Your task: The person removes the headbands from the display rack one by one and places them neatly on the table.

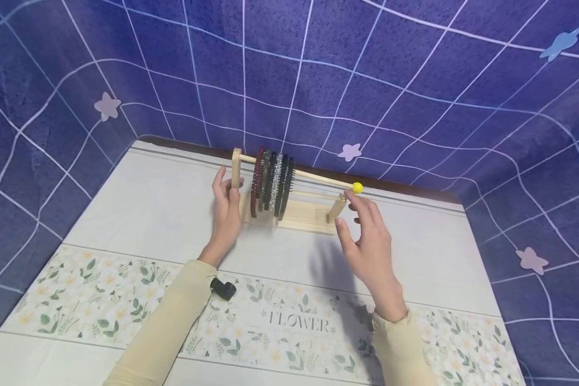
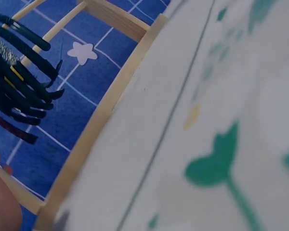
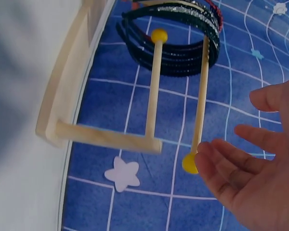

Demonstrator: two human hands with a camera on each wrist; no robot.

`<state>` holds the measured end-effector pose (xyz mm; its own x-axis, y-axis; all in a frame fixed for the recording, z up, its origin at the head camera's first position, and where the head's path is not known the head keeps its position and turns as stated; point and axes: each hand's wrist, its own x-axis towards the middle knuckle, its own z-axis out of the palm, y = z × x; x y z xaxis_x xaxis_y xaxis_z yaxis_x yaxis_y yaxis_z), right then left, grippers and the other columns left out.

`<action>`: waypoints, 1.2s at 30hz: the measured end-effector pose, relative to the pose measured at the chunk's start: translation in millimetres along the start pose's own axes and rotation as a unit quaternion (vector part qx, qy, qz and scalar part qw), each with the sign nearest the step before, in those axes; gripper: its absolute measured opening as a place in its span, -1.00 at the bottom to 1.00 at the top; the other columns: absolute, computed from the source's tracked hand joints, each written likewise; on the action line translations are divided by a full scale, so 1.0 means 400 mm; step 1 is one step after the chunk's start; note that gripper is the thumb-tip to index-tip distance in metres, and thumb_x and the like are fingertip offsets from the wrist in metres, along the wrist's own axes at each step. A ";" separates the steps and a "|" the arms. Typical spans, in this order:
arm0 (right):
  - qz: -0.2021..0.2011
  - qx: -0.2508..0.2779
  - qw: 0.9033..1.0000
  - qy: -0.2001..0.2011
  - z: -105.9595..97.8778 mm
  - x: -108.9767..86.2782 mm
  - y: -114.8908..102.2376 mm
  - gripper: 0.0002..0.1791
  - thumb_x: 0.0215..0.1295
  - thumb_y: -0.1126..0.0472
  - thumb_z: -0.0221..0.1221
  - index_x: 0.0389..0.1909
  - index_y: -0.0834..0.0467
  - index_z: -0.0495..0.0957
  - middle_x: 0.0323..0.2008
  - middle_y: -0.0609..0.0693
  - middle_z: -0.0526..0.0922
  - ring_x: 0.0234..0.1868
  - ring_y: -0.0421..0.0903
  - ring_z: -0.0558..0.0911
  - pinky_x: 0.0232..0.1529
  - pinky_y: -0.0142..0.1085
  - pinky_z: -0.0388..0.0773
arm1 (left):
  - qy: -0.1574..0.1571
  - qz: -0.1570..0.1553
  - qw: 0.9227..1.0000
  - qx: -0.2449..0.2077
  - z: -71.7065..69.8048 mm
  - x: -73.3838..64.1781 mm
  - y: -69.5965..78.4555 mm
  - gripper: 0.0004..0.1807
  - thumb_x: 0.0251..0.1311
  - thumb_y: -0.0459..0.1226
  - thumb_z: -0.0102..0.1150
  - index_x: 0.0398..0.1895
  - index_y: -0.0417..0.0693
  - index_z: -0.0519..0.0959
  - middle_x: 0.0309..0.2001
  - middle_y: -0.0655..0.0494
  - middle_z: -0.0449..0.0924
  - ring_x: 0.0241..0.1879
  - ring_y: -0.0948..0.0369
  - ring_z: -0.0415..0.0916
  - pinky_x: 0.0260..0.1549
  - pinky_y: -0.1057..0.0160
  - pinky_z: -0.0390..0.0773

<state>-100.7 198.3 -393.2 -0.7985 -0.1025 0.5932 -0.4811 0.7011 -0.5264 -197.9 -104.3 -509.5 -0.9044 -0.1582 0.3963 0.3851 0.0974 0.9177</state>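
Observation:
A pale wooden headband stand (image 1: pixel 309 212) is at the far side of the table. Several headbands (image 1: pixel 283 185), black, silvery and dark red, hang bunched toward its left end; the left wrist view shows their toothed ends. My left hand (image 1: pixel 227 214) holds the stand's left upright (image 1: pixel 236 169), thumb in front and some fingers behind it. The upper rod slants down to the right and ends in a yellow ball (image 1: pixel 357 187). My right hand (image 1: pixel 369 246) has its fingers loosely bent beside that ball (image 3: pixel 189 163); its fingertips are at or touching it. A lower rod also has a yellow ball (image 3: pixel 159 35).
A white table covering (image 1: pixel 164 214) with a flower band and printed lettering lies under the stand. Behind and at both sides hangs a blue grid-patterned cloth (image 1: pixel 270 69) with star shapes. A small black object (image 1: pixel 223 289) is at my left sleeve.

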 end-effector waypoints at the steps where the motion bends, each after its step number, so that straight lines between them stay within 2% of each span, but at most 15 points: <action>1: 0.000 0.003 1.000 0.001 0.004 0.000 -0.002 -0.42 0.53 0.23 0.30 0.52 0.20 0.53 0.31 0.22 0.66 0.21 0.18 0.70 0.05 0.05 0.74 | 0.003 0.001 1.000 -0.013 0.002 0.000 -0.005 -0.20 0.78 0.16 -0.22 0.81 -0.03 -0.09 0.41 -0.33 0.52 0.45 -0.15 0.43 0.58 -0.11 0.34; 7: 0.001 0.027 1.000 0.011 0.034 0.004 -0.011 -0.49 0.51 0.29 0.33 0.44 0.22 0.60 0.14 0.21 0.74 0.04 0.12 0.77 -0.13 0.09 0.78 | 0.002 0.003 0.999 -0.046 0.004 -0.002 -0.003 -0.39 0.83 -0.19 -0.20 0.78 -0.08 0.01 0.39 -0.47 0.49 0.42 -0.23 0.45 0.53 -0.08 0.40; 11: 0.015 0.046 0.999 0.002 0.055 0.013 -0.023 -0.54 0.51 0.29 0.34 0.38 0.22 0.64 0.06 0.21 0.77 -0.04 0.08 0.80 -0.20 0.03 0.80 | 0.009 0.006 0.998 -0.059 0.001 0.001 -0.005 -0.41 0.81 -0.31 -0.16 0.77 -0.07 0.07 0.37 -0.49 0.51 0.42 -0.29 0.47 0.54 -0.08 0.43; 16: 0.041 0.082 0.996 -0.012 0.084 0.029 -0.038 -0.55 0.48 0.33 0.34 0.35 0.21 0.67 0.03 0.21 0.80 -0.11 0.07 0.83 -0.24 0.02 0.83 | 0.013 0.013 0.997 -0.071 0.002 0.002 -0.006 -0.45 0.78 -0.33 -0.11 0.71 -0.15 0.15 0.37 -0.42 0.54 0.40 -0.29 0.48 0.58 -0.01 0.42; 19: 0.053 0.105 0.993 -0.019 0.101 0.038 -0.045 -0.55 0.46 0.35 0.35 0.34 0.21 0.68 0.01 0.21 0.81 -0.13 0.07 0.84 -0.26 0.04 0.83 | 0.015 0.015 0.996 -0.081 0.003 0.003 -0.005 -0.49 0.76 -0.36 -0.08 0.65 -0.20 0.19 0.37 -0.39 0.55 0.41 -0.26 0.50 0.58 -0.05 0.41; 22: 0.064 0.118 0.991 -0.024 0.119 0.046 -0.052 -0.55 0.45 0.35 0.38 0.33 0.20 0.69 -0.01 0.20 0.82 -0.16 0.06 0.84 -0.28 0.01 0.82 | 0.018 0.011 0.996 -0.083 0.004 0.003 -0.004 -0.52 0.76 -0.35 -0.06 0.60 -0.21 0.21 0.40 -0.36 0.55 0.43 -0.21 0.51 0.58 -0.07 0.42; 29: 0.084 0.142 0.986 -0.021 0.160 0.064 -0.066 -0.59 0.45 0.29 0.46 0.27 0.20 0.71 -0.06 0.15 0.85 -0.20 0.08 0.84 -0.31 -0.06 0.80 | 0.022 -0.005 0.996 -0.090 0.001 0.000 -0.005 -0.63 0.75 -0.34 -0.07 0.48 -0.20 0.25 0.42 -0.36 0.56 0.46 -0.25 0.49 0.56 0.06 0.44; 36: 0.120 0.175 0.977 0.000 0.187 0.089 -0.085 -0.64 0.43 0.24 0.50 0.17 0.22 0.73 -0.14 0.10 0.88 -0.34 0.05 0.82 -0.39 -0.39 0.68 | 0.022 -0.004 0.995 -0.098 -0.002 -0.003 -0.011 -0.65 0.77 -0.28 -0.05 0.45 -0.16 0.28 0.39 -0.37 0.55 0.46 -0.21 0.48 0.58 -0.08 0.40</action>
<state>-139.8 118.0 -400.0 -0.9034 0.0348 0.4274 -0.3746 0.4209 -0.8261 -198.3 -105.5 -513.8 -0.9003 -0.2022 0.3855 0.4100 -0.0969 0.9069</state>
